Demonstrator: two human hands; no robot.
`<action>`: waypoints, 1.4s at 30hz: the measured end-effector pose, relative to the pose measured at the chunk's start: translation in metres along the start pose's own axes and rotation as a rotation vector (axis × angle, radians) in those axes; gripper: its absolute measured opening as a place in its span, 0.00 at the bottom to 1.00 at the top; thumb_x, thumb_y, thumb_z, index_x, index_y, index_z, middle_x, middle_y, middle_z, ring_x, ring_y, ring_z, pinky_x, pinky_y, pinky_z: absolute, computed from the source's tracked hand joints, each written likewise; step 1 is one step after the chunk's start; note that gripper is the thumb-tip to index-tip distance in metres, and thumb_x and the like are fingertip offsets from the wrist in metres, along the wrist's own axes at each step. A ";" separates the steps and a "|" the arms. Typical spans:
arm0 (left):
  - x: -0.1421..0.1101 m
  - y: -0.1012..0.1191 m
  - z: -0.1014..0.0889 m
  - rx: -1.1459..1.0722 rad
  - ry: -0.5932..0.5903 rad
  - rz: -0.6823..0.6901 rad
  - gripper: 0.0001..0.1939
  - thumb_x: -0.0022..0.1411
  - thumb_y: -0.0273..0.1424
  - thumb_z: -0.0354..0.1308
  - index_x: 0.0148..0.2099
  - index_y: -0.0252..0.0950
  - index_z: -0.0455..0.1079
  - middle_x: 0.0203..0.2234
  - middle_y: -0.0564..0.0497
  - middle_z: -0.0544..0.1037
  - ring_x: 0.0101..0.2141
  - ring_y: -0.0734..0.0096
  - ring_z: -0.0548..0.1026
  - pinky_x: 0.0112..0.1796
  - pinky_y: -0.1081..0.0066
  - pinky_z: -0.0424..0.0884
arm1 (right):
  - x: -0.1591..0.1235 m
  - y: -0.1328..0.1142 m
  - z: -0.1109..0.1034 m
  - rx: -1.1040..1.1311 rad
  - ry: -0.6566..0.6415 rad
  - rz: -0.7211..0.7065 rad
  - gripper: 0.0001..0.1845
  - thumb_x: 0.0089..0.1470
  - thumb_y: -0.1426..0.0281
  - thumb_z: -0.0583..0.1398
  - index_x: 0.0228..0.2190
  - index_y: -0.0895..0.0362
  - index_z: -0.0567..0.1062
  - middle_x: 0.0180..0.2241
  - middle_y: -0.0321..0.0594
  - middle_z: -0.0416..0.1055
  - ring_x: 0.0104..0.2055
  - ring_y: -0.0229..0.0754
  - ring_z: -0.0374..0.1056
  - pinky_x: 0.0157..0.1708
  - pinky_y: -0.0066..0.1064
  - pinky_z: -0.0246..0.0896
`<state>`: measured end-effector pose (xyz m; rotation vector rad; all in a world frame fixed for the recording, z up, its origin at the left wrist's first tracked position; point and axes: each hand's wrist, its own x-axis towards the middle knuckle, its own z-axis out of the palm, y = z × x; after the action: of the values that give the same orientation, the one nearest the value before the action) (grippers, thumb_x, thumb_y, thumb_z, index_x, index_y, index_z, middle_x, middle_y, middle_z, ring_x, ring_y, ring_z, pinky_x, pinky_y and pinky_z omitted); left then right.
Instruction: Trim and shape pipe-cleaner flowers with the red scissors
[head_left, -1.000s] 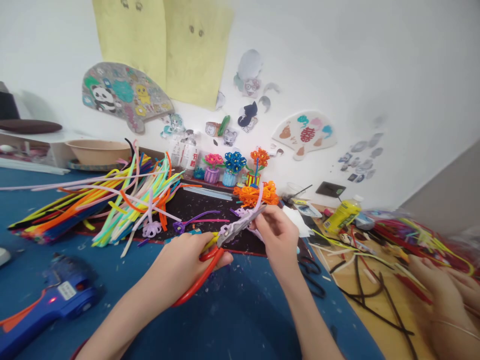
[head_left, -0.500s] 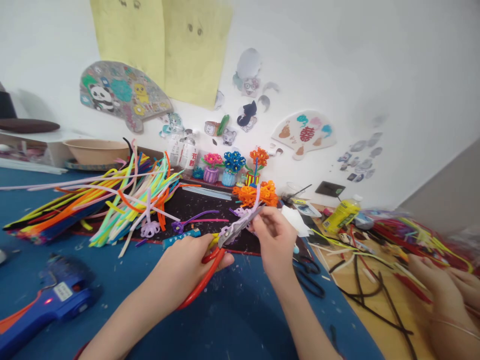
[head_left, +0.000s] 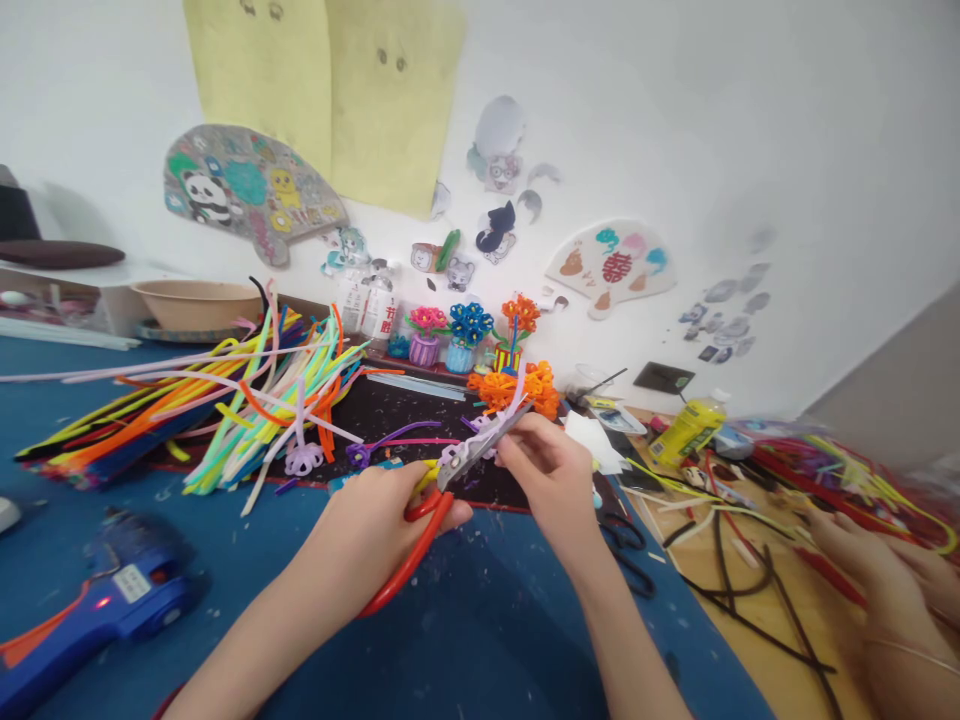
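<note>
In the head view, my left hand (head_left: pixel 375 535) is wrapped round the red-handled scissors (head_left: pixel 409 575), whose blades point up and right toward my other hand. My right hand (head_left: pixel 551 480) pinches a lilac pipe-cleaner flower (head_left: pixel 480 428) beside the blades. One lilac end sticks up above the blade tips. Whether the blades touch the pipe cleaner I cannot tell. Left of the scissors lie another lilac pipe-cleaner flower (head_left: pixel 304 460) and a small purple one (head_left: pixel 360 455) with a long stem.
A bundle of coloured pipe cleaners (head_left: pixel 247 400) lies at the left, behind a blue glue gun (head_left: pixel 112 610) with a lit red light. Finished flower pots (head_left: pixel 459 355) line the wall. Black-handled scissors (head_left: pixel 630 550) lie right. A co-worker's hands (head_left: pixel 877 570) are at the right edge.
Both my hands keep nearly the same hold on the scissors and the lilac flower. The whole view has shifted very slightly.
</note>
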<state>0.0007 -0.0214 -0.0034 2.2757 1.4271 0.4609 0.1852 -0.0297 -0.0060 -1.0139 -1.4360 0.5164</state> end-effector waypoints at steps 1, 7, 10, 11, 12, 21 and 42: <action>0.000 0.000 -0.001 -0.001 -0.004 -0.001 0.16 0.59 0.46 0.49 0.29 0.39 0.62 0.23 0.52 0.75 0.24 0.68 0.72 0.25 0.74 0.55 | 0.000 0.000 -0.001 -0.014 -0.011 -0.012 0.04 0.52 0.69 0.61 0.30 0.56 0.75 0.26 0.35 0.72 0.27 0.37 0.67 0.29 0.29 0.66; -0.003 0.002 -0.002 0.034 -0.024 -0.031 0.13 0.59 0.44 0.51 0.32 0.40 0.63 0.27 0.51 0.77 0.29 0.63 0.76 0.26 0.73 0.57 | -0.003 0.001 0.001 -0.033 0.024 -0.040 0.03 0.52 0.69 0.61 0.29 0.56 0.74 0.21 0.34 0.71 0.23 0.37 0.68 0.26 0.28 0.66; -0.005 0.003 -0.002 0.060 -0.015 -0.034 0.11 0.58 0.43 0.52 0.32 0.41 0.62 0.28 0.51 0.77 0.29 0.62 0.76 0.27 0.73 0.57 | -0.006 0.001 0.005 -0.073 0.085 -0.062 0.02 0.52 0.70 0.61 0.29 0.56 0.75 0.21 0.34 0.71 0.24 0.38 0.69 0.27 0.30 0.67; -0.005 0.003 -0.001 0.066 -0.003 -0.037 0.11 0.58 0.43 0.52 0.32 0.41 0.61 0.28 0.51 0.76 0.29 0.62 0.75 0.27 0.72 0.57 | -0.006 0.001 0.006 -0.097 0.103 -0.070 0.02 0.52 0.71 0.61 0.29 0.56 0.75 0.22 0.34 0.72 0.25 0.38 0.69 0.28 0.30 0.67; -0.005 0.003 -0.001 0.070 0.008 -0.037 0.11 0.58 0.43 0.52 0.32 0.41 0.60 0.28 0.51 0.76 0.29 0.63 0.75 0.27 0.72 0.58 | -0.007 0.001 0.008 -0.124 0.118 -0.079 0.03 0.51 0.72 0.60 0.29 0.56 0.75 0.22 0.35 0.72 0.25 0.39 0.69 0.28 0.31 0.67; -0.004 0.007 0.005 0.077 -0.010 -0.032 0.12 0.61 0.43 0.49 0.32 0.40 0.59 0.27 0.50 0.76 0.29 0.59 0.76 0.27 0.71 0.57 | -0.008 0.001 0.010 -0.272 0.198 -0.182 0.03 0.51 0.74 0.59 0.28 0.56 0.73 0.26 0.36 0.73 0.28 0.39 0.69 0.30 0.31 0.65; -0.005 0.009 0.005 -0.005 0.012 -0.041 0.15 0.60 0.47 0.50 0.32 0.40 0.62 0.27 0.51 0.77 0.28 0.61 0.75 0.27 0.71 0.56 | -0.011 0.004 0.015 -0.061 0.148 -0.115 0.03 0.55 0.73 0.59 0.31 0.55 0.74 0.25 0.34 0.74 0.26 0.37 0.72 0.27 0.27 0.68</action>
<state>0.0082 -0.0302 -0.0033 2.2390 1.4737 0.4657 0.1707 -0.0327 -0.0172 -0.9906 -1.3750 0.3092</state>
